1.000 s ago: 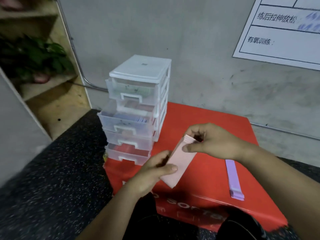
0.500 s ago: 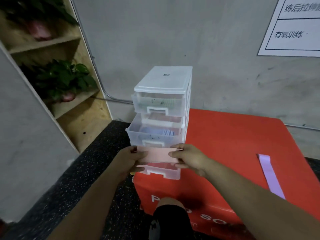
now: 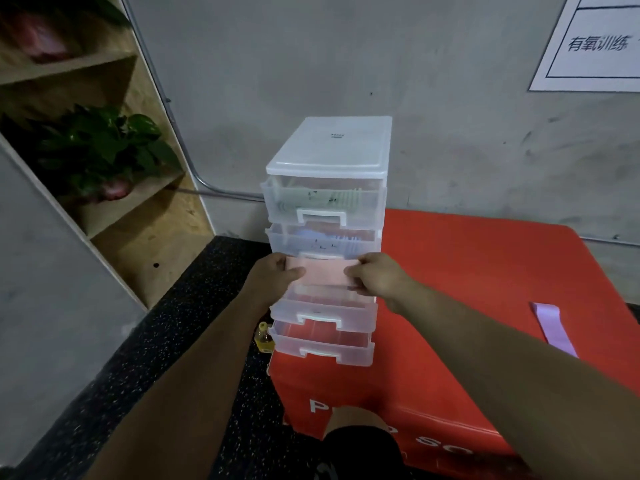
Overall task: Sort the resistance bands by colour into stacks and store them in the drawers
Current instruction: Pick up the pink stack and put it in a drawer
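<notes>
I'm holding the pink band stack (image 3: pixel 323 273) over the open third drawer (image 3: pixel 318 315).
My left hand (image 3: pixel 273 276) and right hand (image 3: pixel 379 276) are each pinching one end, thumbs on top, keeping the stack flat so it should drop in tidily; it is hovering just above that drawer of the clear drawer unit (image 3: pixel 329 147). At three o'clock a purple band (image 3: pixel 554 327) is lying on the red box (image 3: pixel 485 265), awaiting, I judge, its own drawer.
</notes>
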